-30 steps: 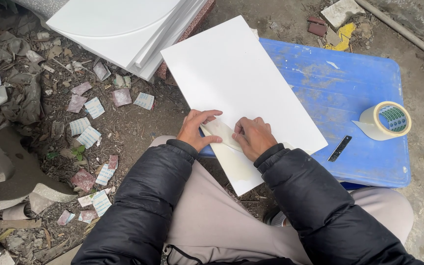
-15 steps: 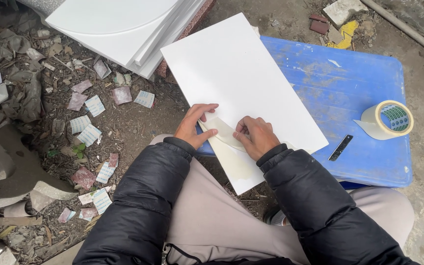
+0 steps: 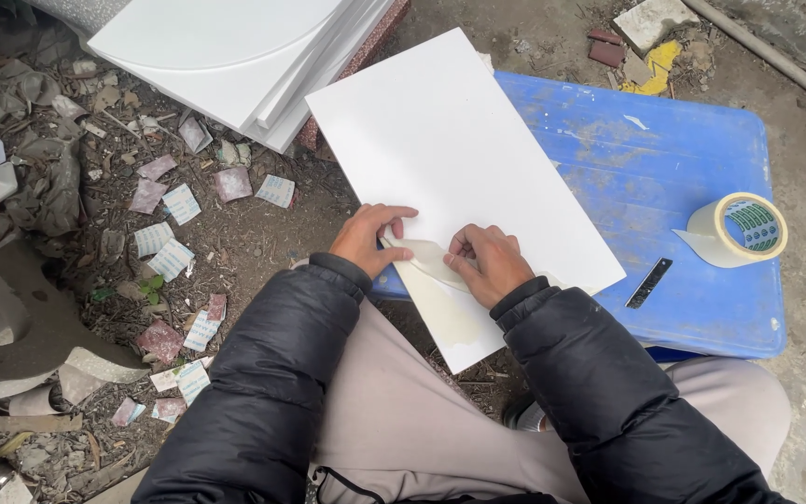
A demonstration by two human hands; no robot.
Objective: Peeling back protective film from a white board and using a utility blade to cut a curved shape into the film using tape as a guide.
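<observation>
A white rectangular panel [image 3: 459, 159] lies slanted across a blue plastic table [image 3: 673, 159], its near corner hanging over my lap. My left hand [image 3: 377, 238] presses on the panel's near left edge. My right hand [image 3: 487, 261] pinches a loose flap of cream protective film [image 3: 426, 257] that is lifted off the panel's near end. Where the film is off, the panel's near corner looks slightly yellowish. Both arms are in black puffer sleeves.
A roll of tape [image 3: 743, 229] and a small black blade [image 3: 650, 283] lie on the table's right part. A stack of white panels [image 3: 235, 56] sits at the top left. Torn paper labels [image 3: 174, 252] litter the dirt ground at left. Rubble lies beyond the table.
My right hand has drawn the film flap further up off the panel's near end. My left hand shifted slightly along the edge. The panel stays put.
</observation>
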